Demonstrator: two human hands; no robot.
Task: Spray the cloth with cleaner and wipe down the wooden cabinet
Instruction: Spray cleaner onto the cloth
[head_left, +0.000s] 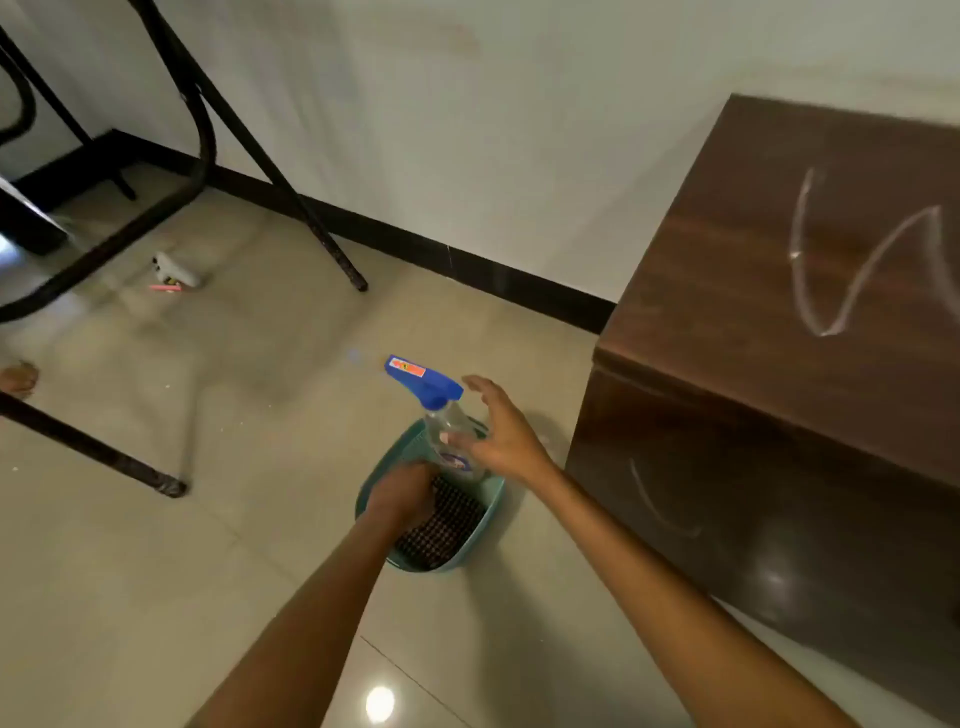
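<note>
A clear spray bottle (448, 422) with a blue trigger head stands upright in a teal plastic basket (491, 512) on the tiled floor. My right hand (506, 436) hovers at the bottle's right side with fingers spread, thumb touching or nearly touching its body. My left hand (402, 491) reaches down into the basket, its fingers hidden below the rim. No cloth is visible. The dark wooden cabinet (753, 291) stands to the right, with white streak marks (831, 270) on its top and a fainter one on its front.
Black metal table legs (202, 130) cross the floor at the left and back left. A small white object (176, 270) and a pink stick (166, 287) lie under them. A bare foot (18, 379) shows at the left edge. A white wall with dark skirting runs behind.
</note>
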